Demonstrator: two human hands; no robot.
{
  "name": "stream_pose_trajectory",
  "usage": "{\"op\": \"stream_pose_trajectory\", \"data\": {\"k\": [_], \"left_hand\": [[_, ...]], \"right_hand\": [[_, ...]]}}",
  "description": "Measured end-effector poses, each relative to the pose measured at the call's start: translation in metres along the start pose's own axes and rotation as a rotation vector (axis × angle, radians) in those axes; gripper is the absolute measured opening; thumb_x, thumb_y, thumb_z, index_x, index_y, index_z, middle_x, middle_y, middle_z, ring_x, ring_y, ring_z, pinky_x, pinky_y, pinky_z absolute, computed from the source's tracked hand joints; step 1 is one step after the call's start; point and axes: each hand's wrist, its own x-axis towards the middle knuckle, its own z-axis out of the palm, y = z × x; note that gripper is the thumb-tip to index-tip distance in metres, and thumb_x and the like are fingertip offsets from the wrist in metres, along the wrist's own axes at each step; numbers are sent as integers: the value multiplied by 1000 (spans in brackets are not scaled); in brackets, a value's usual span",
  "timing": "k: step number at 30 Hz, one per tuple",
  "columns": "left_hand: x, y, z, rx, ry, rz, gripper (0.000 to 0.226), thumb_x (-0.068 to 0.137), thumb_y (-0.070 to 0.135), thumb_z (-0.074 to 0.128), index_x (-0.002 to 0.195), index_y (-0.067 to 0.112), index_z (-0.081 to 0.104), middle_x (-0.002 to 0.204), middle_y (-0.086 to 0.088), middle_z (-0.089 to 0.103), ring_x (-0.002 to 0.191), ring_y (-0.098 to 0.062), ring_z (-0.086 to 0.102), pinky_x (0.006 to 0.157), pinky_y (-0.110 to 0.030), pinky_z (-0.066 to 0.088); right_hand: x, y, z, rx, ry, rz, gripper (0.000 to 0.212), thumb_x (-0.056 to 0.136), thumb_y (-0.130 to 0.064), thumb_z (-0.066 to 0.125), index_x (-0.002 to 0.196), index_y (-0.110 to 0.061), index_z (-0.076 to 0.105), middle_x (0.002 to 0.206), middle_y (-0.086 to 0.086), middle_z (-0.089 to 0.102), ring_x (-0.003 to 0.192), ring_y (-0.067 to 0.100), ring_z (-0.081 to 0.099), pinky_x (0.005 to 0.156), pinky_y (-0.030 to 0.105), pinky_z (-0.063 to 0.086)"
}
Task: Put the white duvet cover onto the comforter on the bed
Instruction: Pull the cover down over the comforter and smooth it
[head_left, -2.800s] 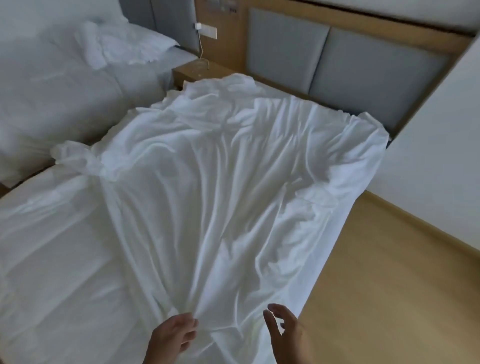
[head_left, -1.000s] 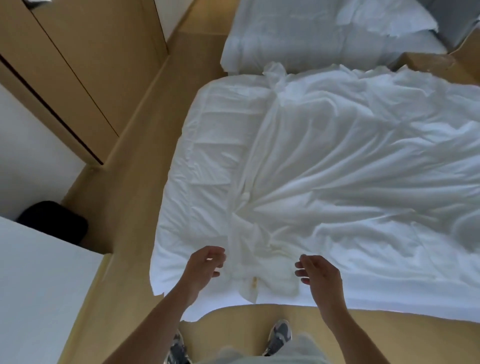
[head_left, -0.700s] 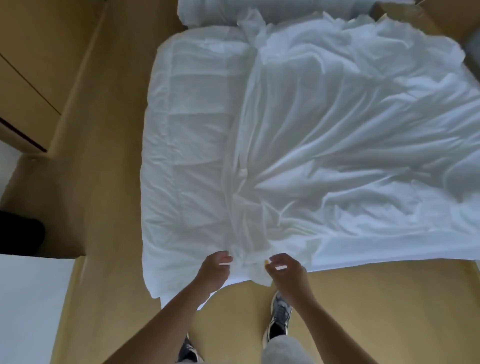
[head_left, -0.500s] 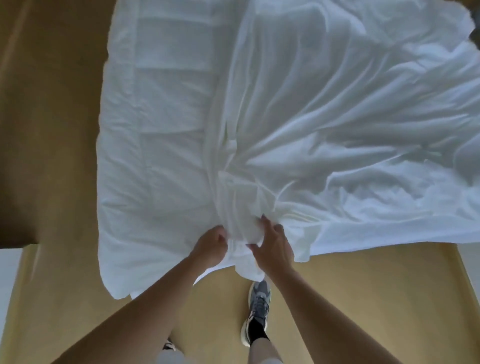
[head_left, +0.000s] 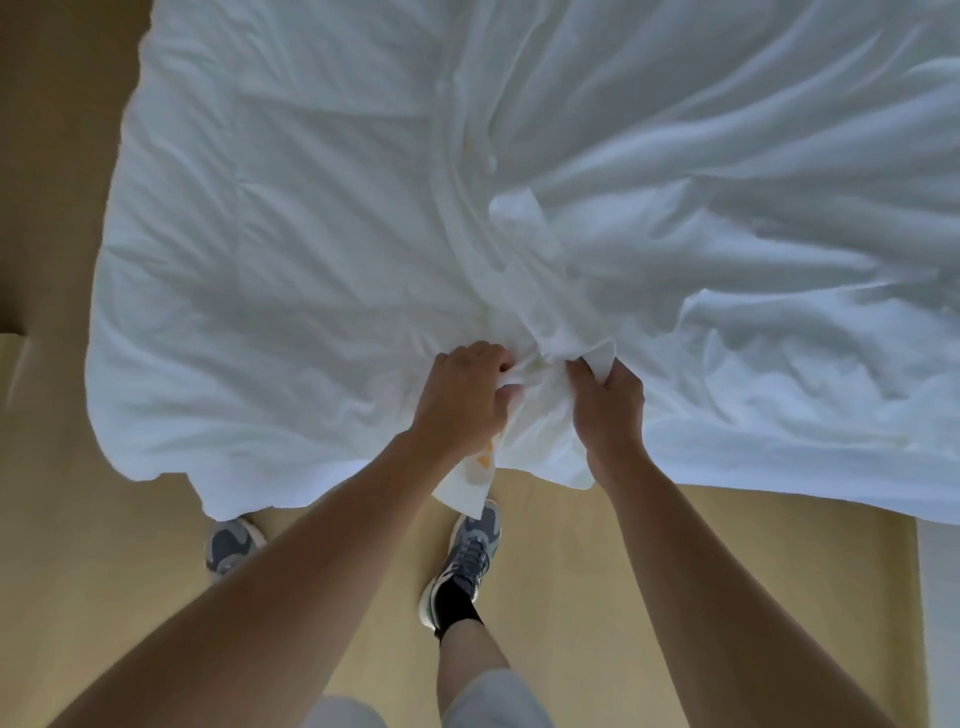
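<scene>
Standing on a tan floor (head_left: 727, 571), a person reaches both bare arms to the near edge of the white duvet cover (head_left: 753, 218), which together with the comforter (head_left: 260, 249) beneath it fills the upper part of the head view. The left hand (head_left: 462, 400) is closed, its fingers curled into a bunched fold of the cover. The right hand (head_left: 608, 410), just beside it at three o'clock, is likewise clenched on a gather of the same thin cloth, a small flap of which sticks up above its fingers. Between the two hands the fabric is drawn into tight creases that fan away toward twelve and two o'clock. The cover lies wrinkled across the middle and right, on top of the comforter, whose thicker, softly quilted surface shows bare from the hands out toward nine and eleven o'clock. A white label (head_left: 470, 480) with orange marks hangs from the gathered cloth under the left wrist, at six o'clock of the hands. Below it the grey right shoe (head_left: 467, 556), with a black sock (head_left: 454, 605), stands at six o'clock, and the grey left shoe (head_left: 228, 545) at eight o'clock, just under the comforter's drooping edge. A pale surface (head_left: 940, 623) borders the floor at four o'clock; what it is cannot be told.
</scene>
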Motion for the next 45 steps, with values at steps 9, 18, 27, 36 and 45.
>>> {"op": "stream_pose_trajectory", "data": {"k": [9, 18, 27, 36, 45], "left_hand": [[-53, -6, 4, -115, 492, -213, 20, 96, 19, 67, 81, 6, 62, 75, -3, 60, 58, -20, 53, 54, -36, 53], [-56, 14, 37, 32, -102, -543, 9, 90, 14, 57, 99, 15, 56, 91, -3, 62, 91, -30, 65, 66, -31, 40], [-89, -8, -13, -330, 225, -530, 22, 89, 1, 42, 80, 13, 57, 61, 2, 54, 49, -12, 48, 41, -21, 31], [-77, -17, -7, -472, 146, -586, 43, 97, 49, 53, 64, 23, 43, 53, 6, 46, 56, -6, 49, 46, -21, 30], [-90, -50, -17, -365, 159, -549, 41, 103, 41, 52, 69, 19, 49, 55, 5, 47, 48, -10, 45, 41, -22, 26]], "right_hand": [[5, 0, -9, 91, 15, -29, 30, 89, -37, 68, 86, -8, 63, 70, -7, 57, 64, 8, 50, 60, 29, 43], [4, 1, -27, 112, -91, -23, 27, 91, -33, 73, 68, -20, 69, 74, -4, 62, 73, 14, 57, 66, 33, 50], [-5, -28, -34, -547, -21, -382, 45, 94, -30, 69, 61, -20, 40, 54, -8, 46, 55, 9, 51, 47, 15, 32], [-37, -88, 60, -901, -402, -1268, 37, 89, -44, 68, 119, -23, 66, 117, 2, 64, 109, 26, 59, 93, 40, 44], [31, -91, 96, -1648, -489, -1082, 34, 94, -57, 55, 110, -28, 63, 100, 2, 72, 99, 25, 67, 95, 43, 37]]}}
